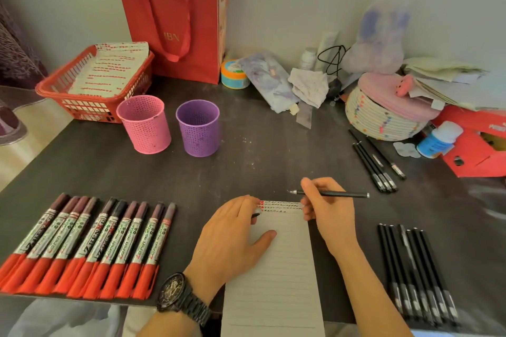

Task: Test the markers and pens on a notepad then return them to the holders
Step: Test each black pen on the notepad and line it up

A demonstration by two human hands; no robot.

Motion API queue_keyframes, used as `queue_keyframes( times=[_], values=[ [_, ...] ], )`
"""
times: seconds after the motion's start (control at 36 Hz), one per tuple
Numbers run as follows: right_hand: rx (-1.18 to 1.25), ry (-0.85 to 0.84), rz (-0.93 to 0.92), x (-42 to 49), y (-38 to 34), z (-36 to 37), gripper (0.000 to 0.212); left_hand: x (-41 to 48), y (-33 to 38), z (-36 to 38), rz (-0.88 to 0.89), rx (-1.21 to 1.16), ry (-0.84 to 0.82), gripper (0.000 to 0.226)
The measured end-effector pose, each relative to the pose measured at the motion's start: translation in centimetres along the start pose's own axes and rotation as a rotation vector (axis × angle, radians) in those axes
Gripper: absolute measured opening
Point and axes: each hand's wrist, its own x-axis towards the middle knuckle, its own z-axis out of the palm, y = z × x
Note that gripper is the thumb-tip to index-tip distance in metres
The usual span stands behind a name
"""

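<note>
A lined notepad lies at the table's front edge, with red and black test marks along its top lines. My left hand rests flat on the pad's upper left and pinches a small dark pen cap at the fingertips. My right hand holds an uncapped black pen level just above the pad's top, tip pointing left. Several red-capped markers lie in a row at the front left. Black pens lie in two groups: several at the front right and three farther back. The pink holder and the purple holder stand empty.
A red basket with marked paper sheets and a red gift bag stand at the back left. Clutter fills the back right: a round woven box, a small bottle, a red box, papers.
</note>
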Motion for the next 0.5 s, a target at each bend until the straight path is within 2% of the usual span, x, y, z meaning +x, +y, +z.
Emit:
queue_keyframes(
  times=[0.17, 0.31, 0.5],
  values=[
    [-0.196, 0.09, -0.097, -0.5, 1.0, 0.7, 0.03, 0.1, 0.0, -0.1, -0.01, 0.0, -0.024, 0.048],
    [-0.256, 0.142, -0.091, -0.1, 1.6, 0.7, 0.031, 0.1, -0.2, 0.0, -0.012, 0.013, -0.032, 0.049],
    [-0.283, 0.128, -0.039, 0.1, 1.7, 1.0, 0.029, 0.2, -0.3, 0.1, -0.023, 0.012, -0.046, 0.046]
  ],
)
